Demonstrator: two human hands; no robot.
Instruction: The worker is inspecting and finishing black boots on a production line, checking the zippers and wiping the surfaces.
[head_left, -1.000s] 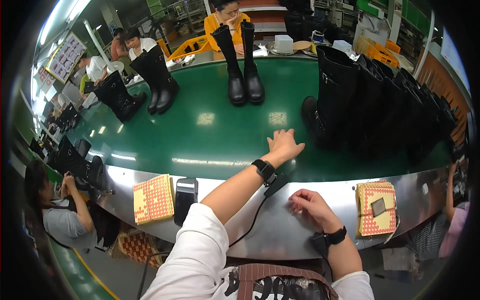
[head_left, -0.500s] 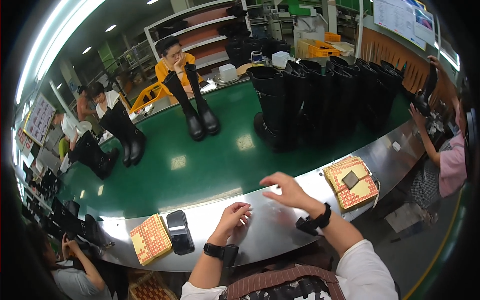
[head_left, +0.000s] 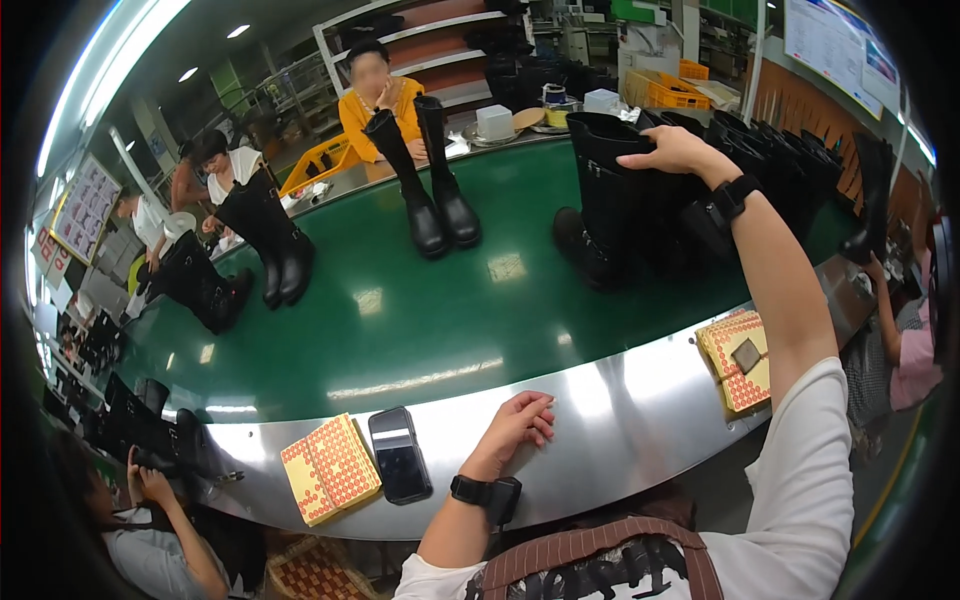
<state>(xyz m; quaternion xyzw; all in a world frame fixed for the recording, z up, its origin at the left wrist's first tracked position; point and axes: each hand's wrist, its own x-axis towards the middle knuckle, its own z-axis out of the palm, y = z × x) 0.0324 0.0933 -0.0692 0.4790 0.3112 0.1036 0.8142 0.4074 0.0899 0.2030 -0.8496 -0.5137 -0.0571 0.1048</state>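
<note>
My right hand [head_left: 678,155] reaches out over a row of tall black boots. Its thumb and fingers are apart, at the upper shaft of the nearest black boot [head_left: 610,200]; whether they touch it I cannot tell. My left hand [head_left: 522,425] hovers over or rests on the metal table edge [head_left: 590,440], fingers loosely curled and holding nothing. To its left lie a black smartphone [head_left: 400,470] and a stack of yellow cards with red dots [head_left: 330,470]. A pair of tall black boots [head_left: 440,215] stands upright across the green belt [head_left: 420,330].
More black boots [head_left: 275,240] stand at the left on the belt. Another dotted card stack [head_left: 735,375], with a small square block on top, lies under my right forearm. A person in yellow [head_left: 385,115] sits opposite; other people work at both ends.
My right hand has swung from above the metal edge up and away to the boots on the right. My left hand stays low, loosely curled. The view has shifted slightly.
</note>
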